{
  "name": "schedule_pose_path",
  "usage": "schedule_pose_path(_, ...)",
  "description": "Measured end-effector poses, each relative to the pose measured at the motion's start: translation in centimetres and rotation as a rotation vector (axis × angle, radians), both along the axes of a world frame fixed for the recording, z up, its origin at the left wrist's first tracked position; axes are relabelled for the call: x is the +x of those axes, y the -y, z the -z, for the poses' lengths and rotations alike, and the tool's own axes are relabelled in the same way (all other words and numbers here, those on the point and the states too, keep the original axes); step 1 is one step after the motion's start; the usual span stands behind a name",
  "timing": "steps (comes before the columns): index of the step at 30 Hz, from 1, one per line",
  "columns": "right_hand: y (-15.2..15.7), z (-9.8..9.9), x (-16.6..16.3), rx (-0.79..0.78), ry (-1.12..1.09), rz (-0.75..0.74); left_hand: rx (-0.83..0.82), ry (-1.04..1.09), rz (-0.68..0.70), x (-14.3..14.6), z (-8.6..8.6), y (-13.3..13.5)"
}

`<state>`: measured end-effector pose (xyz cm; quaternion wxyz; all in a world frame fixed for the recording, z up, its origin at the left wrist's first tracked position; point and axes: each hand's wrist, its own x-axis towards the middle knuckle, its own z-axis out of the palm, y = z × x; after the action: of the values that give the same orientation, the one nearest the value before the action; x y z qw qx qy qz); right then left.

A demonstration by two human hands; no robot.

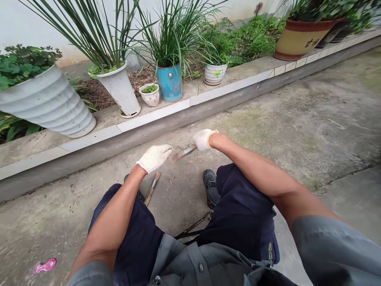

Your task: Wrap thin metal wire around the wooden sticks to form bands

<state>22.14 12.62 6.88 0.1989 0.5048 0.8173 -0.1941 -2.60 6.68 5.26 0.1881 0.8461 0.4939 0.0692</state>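
Note:
My right hand [203, 140], in a white knit glove, is closed around the handle of a paintbrush [188, 150]. Its metal band shows clearly, while the bristles are blurred and point left toward my other hand. My left hand [155, 157] wears a matching glove with a red cuff. Its fingers are pressed together close to the bristle end; whatever they pinch, if anything, is too small to make out. A second paintbrush [152, 188] with a wooden handle lies by my left shoe, bristles pointing away from me.
A low tiled ledge [154, 119] runs across in front. On it stand a ribbed white planter [56, 103], a tall white pot [120, 89], a blue bucket [170, 83], small pots and a yellow-brown pot [303, 39]. A pink object [45, 265] lies on the concrete at lower left.

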Motion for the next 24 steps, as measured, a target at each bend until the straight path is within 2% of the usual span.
schedule_pose_path(3,1.2,-0.1,0.6,-0.282,-0.229,-0.128,-0.032,0.055,0.004,-0.1,-0.1,0.0)
schedule_pose_path(6,1.6,-1.1,1.2,-0.357,-0.329,-0.152,-0.081,0.125,0.008,-0.2,0.3,-0.1)
schedule_pose_path(9,1.4,-2.4,1.1,-0.296,-0.495,-0.129,-0.122,0.172,0.008,-0.3,0.9,-0.4)
schedule_pose_path(13,0.8,-3.1,0.3,-0.056,-0.775,0.187,-0.104,0.156,-0.037,-0.1,1.0,-0.2)
schedule_pose_path(16,0.2,-2.4,0.0,0.022,-0.904,0.362,-0.104,0.127,-0.042,0.2,0.9,0.0)
schedule_pose_path(19,-0.7,-1.7,0.1,0.129,-0.810,0.389,-0.122,0.081,-0.059,0.5,1.0,0.1)
schedule_pose_path(22,-1.4,-1.5,-0.1,0.315,-0.422,0.320,-0.104,0.040,-0.042,0.6,1.1,-0.1)
schedule_pose_path(24,-1.5,-1.6,-0.6,0.358,-0.149,0.255,-0.067,0.019,-0.014,0.4,1.1,-0.3)
